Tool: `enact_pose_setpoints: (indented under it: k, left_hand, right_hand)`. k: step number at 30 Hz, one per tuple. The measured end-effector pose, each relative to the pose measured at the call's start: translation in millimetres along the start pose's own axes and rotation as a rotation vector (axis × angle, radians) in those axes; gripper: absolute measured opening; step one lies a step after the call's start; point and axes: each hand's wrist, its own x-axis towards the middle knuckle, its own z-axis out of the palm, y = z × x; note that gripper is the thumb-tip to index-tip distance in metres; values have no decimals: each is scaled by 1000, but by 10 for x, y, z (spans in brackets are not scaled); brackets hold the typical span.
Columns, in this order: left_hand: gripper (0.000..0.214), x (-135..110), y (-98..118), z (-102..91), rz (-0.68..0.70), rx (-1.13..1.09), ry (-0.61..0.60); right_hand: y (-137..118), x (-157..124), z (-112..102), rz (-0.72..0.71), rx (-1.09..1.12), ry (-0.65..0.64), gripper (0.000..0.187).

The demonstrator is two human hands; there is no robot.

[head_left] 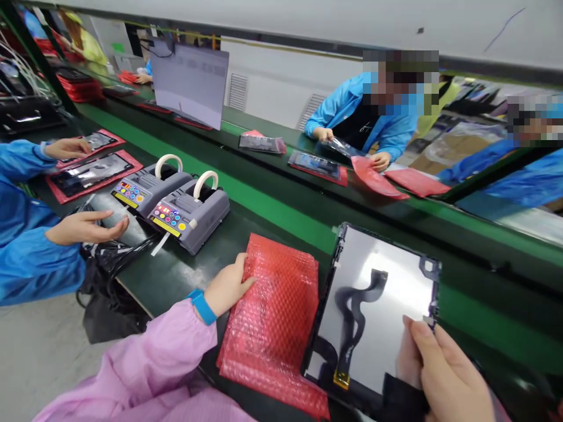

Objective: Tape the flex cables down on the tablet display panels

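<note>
My right hand [448, 363] grips the right edge of a screen panel [391, 305], its thumb on the silvery back. A black ribbon cable [358, 316] with a gold connector end snakes over that back. The panel is tilted up, its lower left side close against a red bubble-wrap bag [277, 287]. My left hand [229, 287] pinches the bag's left edge, thumb on top and the other fingers partly hidden by the bag. The bag lies on the dark green bench; several seem stacked there, though I cannot tell how many.
Two grey tape dispensers [191, 211] stand left of the bags. At far left a co-worker's hand [88, 227] reaches over the bench near screens [94, 173] on red bags. Across, a person in blue [396, 135] handles a panel and red bag. A monitor [189, 82] stands behind.
</note>
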Motion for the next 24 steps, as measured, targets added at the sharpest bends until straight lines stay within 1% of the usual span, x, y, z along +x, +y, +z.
enact_pose_setpoints:
  k: [2, 4, 6, 8, 10, 11, 13, 15, 16, 18, 20, 22, 23, 24]
  left_hand:
    - [52, 38, 25, 29, -35, 157, 5]
    - [54, 46, 33, 67, -69, 232, 9]
    - [53, 23, 12, 95, -90, 242, 30]
    - [51, -31, -52, 93, -97, 215, 48]
    - [47, -122, -176, 42, -109, 125, 46]
    - [46, -183, -264, -8, -115, 39, 34]
    - [46, -329, -498, -163, -122, -205, -25]
    - [51, -489, -786, -383, -108, -481, -99]
    - [51, -563, -936, -508, -104, -595, -113]
    - [51, -675, -1205, -761, -115, -779, -51]
    - [55, -723, -1383, -974, -138, -933, 54]
    - [66, -704, -1445, -1117, -149, -1034, 118]
    - [69, -675, -1438, -1162, -145, -1050, 130]
    - [67, -641, -1413, -1192, -127, -1040, 151]
  right_hand:
    - [-40, -34, 74, -18, 5, -19, 41]
    - [7, -48, 223, -23, 4, -113, 45]
    - [140, -27, 431, -38, -37, -253, 49]
    - [323, 25, 649, -86, -140, -378, 54]
    - [493, 83, 814, -156, -291, -423, 58]
    - [558, 104, 865, -188, -379, -418, 59]
    - [633, 124, 904, -273, -560, -372, 61]
    - [653, 120, 892, -369, -704, -331, 65]
    - [655, 118, 880, -395, -748, -329, 67]
    - [668, 130, 855, -377, -775, -367, 72]
    - [708, 180, 831, -298, -747, -430, 76]
    - [782, 272, 794, -245, -684, -476, 80]
    - [830, 330, 766, -238, -637, -485, 81]
    - [885, 395, 728, -237, -582, -490, 81]
